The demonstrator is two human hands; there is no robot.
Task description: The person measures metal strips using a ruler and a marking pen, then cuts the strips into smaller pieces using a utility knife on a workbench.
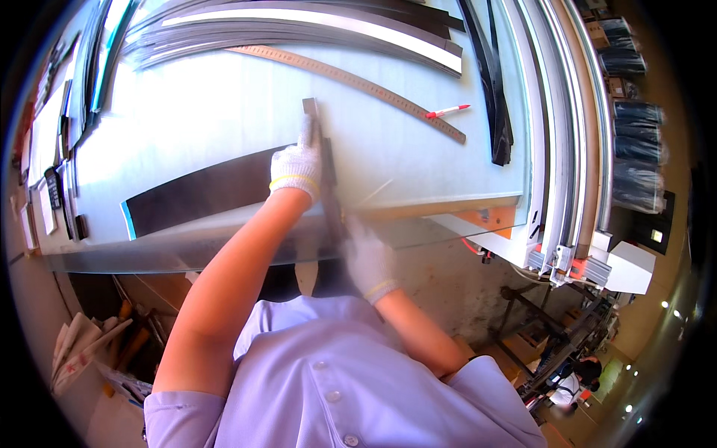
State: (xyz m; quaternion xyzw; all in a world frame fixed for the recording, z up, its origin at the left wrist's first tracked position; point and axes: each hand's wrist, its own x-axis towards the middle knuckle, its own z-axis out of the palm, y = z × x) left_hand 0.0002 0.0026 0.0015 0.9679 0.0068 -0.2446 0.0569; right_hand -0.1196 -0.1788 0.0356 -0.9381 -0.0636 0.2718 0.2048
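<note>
At the front of the table (418,164), a dark strip (209,183) ran leftward from the left hand (296,163), laid open with fingers along a grey bar (309,107); the right hand (370,257) blurred, nearer the body, grip indeterminable.

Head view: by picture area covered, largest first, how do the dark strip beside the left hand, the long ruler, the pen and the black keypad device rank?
1. Dark strip
2. Long ruler
3. Keypad device
4. Pen

The last two look alike in length; the device looks broader.
</note>
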